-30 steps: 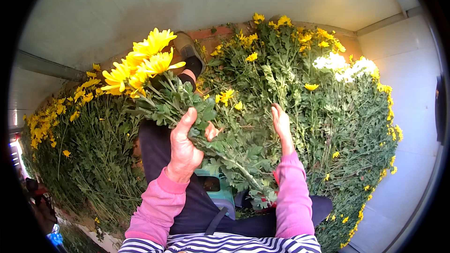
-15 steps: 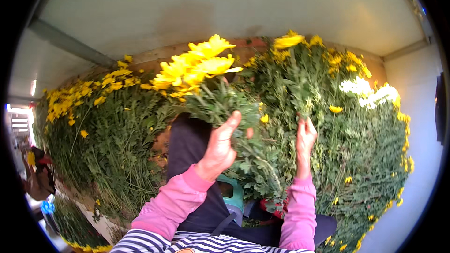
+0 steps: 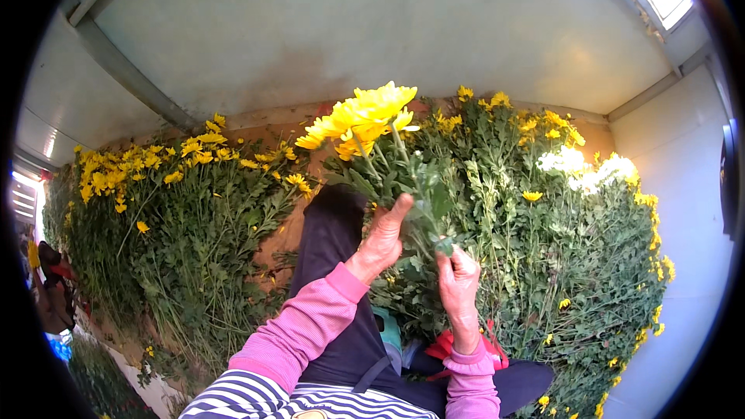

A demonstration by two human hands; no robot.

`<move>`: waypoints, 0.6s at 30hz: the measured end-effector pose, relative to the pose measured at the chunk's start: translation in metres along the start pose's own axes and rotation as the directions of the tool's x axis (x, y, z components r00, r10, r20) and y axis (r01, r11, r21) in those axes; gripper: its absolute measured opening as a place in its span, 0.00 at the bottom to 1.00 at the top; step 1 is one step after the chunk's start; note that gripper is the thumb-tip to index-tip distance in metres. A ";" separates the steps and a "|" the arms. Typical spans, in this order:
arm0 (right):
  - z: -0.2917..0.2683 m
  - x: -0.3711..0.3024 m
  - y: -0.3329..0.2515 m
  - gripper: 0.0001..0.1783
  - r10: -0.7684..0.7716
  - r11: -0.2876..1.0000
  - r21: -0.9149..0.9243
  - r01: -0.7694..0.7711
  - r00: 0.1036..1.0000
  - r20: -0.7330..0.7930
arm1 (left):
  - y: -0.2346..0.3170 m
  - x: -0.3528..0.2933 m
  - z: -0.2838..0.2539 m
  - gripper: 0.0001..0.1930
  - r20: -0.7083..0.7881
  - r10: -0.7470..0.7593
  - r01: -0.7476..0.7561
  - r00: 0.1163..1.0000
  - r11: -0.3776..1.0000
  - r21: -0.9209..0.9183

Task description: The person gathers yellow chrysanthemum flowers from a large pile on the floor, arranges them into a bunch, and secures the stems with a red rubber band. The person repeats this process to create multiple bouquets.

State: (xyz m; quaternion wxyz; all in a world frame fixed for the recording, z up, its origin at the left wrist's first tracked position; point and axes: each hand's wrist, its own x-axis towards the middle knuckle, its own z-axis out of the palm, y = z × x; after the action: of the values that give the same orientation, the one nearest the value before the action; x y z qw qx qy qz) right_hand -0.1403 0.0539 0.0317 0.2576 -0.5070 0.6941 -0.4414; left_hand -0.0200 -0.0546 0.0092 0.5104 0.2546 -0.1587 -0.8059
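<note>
A bunch of yellow chrysanthemums (image 3: 365, 118) stands upright in front of me, blooms at the top and leafy stems below. My left hand (image 3: 380, 242) is closed around its stems, thumb pointing up. Just right of it, my right hand (image 3: 459, 283) pinches the lower part of a leafy stem that leans against the bunch. Leaves partly hide the fingertips of both hands. Beneath the bunch, my bent knee (image 3: 330, 225) shows in dark trousers.
Piles of cut chrysanthemums lie on the left (image 3: 178, 217) and right (image 3: 543, 264). A pale wall (image 3: 372, 39) rises behind them. Near my legs are a teal stool-like object (image 3: 389, 331) and something red (image 3: 444, 348). Another person (image 3: 53, 287) is partly visible at far left.
My right hand has moved left and down with its flower stem, bringing it against the bunch. The left hand, still gripping the bunch, has shifted slightly right and lower. The view has tilted upward.
</note>
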 end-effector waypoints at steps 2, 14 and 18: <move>-0.003 -0.004 -0.001 0.08 0.032 0.999 -0.018 -0.031 0.998 0.048 | -0.006 0.002 0.006 0.28 -0.021 0.016 -0.016 1.000 0.999 0.037; -0.063 0.045 0.104 0.10 -0.231 0.950 -0.246 0.195 0.964 -0.129 | 0.022 0.000 0.001 0.11 -0.010 -0.155 0.155 0.988 0.982 0.104; -0.158 0.031 0.288 0.19 -0.024 0.549 -0.710 -0.440 0.841 -0.540 | 0.016 0.001 0.006 0.14 -0.037 -0.192 0.195 0.981 0.968 0.157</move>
State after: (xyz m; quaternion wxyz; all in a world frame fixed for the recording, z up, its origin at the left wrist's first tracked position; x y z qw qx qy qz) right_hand -0.4154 0.1083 -0.1423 -0.1365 -0.3479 0.9152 -0.1506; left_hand -0.0112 -0.0625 0.0220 0.4090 0.3177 -0.1919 -0.8337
